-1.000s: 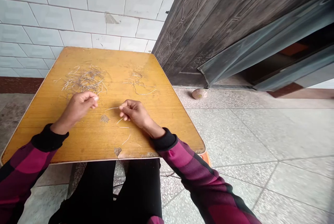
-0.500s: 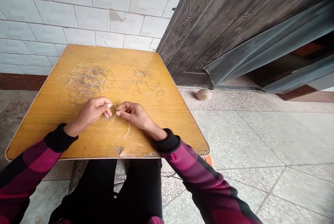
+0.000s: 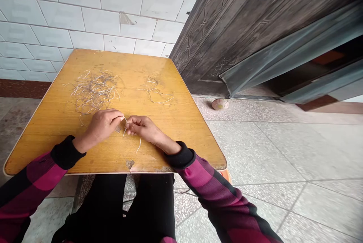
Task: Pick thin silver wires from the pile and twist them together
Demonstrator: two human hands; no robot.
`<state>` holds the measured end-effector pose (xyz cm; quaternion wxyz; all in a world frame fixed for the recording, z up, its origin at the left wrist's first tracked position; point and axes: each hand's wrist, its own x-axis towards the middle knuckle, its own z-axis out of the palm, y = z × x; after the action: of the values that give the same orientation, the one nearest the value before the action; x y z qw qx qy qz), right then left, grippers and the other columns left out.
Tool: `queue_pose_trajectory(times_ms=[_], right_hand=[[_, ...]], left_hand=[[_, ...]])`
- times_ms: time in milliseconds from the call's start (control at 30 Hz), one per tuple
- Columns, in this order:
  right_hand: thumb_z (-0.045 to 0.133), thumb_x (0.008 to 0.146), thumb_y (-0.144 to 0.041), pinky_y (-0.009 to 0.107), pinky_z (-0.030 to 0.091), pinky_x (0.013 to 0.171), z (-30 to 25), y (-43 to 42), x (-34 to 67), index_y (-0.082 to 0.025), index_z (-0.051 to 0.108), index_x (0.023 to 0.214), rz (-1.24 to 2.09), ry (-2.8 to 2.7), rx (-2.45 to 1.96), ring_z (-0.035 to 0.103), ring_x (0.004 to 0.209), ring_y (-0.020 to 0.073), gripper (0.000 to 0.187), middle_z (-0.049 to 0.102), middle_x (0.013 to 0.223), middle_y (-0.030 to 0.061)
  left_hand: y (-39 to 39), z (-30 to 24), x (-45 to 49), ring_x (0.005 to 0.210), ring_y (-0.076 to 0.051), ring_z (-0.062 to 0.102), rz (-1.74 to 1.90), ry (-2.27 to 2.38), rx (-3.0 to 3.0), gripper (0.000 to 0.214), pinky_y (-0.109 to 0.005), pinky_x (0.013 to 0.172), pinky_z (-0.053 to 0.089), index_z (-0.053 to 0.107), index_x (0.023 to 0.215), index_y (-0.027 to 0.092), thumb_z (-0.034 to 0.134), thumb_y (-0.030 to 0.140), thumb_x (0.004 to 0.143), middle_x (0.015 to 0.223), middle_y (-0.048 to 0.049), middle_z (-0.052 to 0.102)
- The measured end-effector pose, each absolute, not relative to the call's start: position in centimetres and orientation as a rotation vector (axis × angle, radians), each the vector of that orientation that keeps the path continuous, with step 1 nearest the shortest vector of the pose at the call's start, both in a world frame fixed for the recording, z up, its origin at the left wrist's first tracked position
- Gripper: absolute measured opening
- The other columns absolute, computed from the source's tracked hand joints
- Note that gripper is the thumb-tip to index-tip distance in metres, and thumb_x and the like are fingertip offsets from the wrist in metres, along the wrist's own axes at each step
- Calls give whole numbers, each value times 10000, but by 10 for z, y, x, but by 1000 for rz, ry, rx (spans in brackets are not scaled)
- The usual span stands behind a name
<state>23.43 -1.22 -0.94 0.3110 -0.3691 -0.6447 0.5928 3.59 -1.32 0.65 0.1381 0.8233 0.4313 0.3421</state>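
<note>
I sit at a small yellow wooden table [image 3: 176, 122]. My left hand [image 3: 102, 125] and my right hand [image 3: 143, 126] meet over the middle of the near half, fingertips almost touching. Both pinch a bunch of thin pale wire strands [image 3: 125, 125], whose loose ends hang down and curl onto the table by my right wrist. A big tangle of the same wire strands [image 3: 93, 90] lies just beyond my left hand. A smaller tangle of strands [image 3: 154, 92] lies further right.
A white tiled wall [image 3: 85, 8] stands behind the table. A dark carved metal door [image 3: 255, 27] leans open to the right, with a small round object [image 3: 220, 104] on the speckled floor by its foot. My dark-trousered legs are under the table.
My left hand came from the big tangle toward the right hand and now pinches the same strands. The hands have drawn closer together since half a second ago.
</note>
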Motion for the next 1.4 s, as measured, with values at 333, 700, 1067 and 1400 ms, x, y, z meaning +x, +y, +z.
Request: queue_pose_trajectory(times_ms=[333,700,1067,1400], right_hand=[[593,867,-276,247,494,669,-10,-13,233,-164,591,759,1561,-1789,-984,606,649,107,156,677,706,17],[614,882,-353,227,382,578,-2,-28,225,-167,625,852,972,-2112,-1248,546,574,102,189,652,667,0],[452,964,-307,298,199,538,-2,-39,218,-160,647,785,184,-2450,-1476,484,515,124,303,673,657,60],[420,967,-331,305,177,537,0,-46,216,-163,661,777,155,-2508,-1414,475,522,125,350,669,666,63]], left_hand=[[-15,11,39,636,-133,608,901,1206,2517,243,-236,598,422,695,750,181,488,142,870,702,-21,694],[-11,16,39,503,-117,516,812,1364,2106,254,-230,526,361,557,577,191,512,224,826,518,17,594],[-15,11,49,493,-125,512,781,1322,1986,264,-239,521,369,537,532,193,493,221,791,497,10,568],[-14,13,48,453,-115,493,870,1329,1893,283,-246,520,371,506,507,201,489,265,782,460,18,552]])
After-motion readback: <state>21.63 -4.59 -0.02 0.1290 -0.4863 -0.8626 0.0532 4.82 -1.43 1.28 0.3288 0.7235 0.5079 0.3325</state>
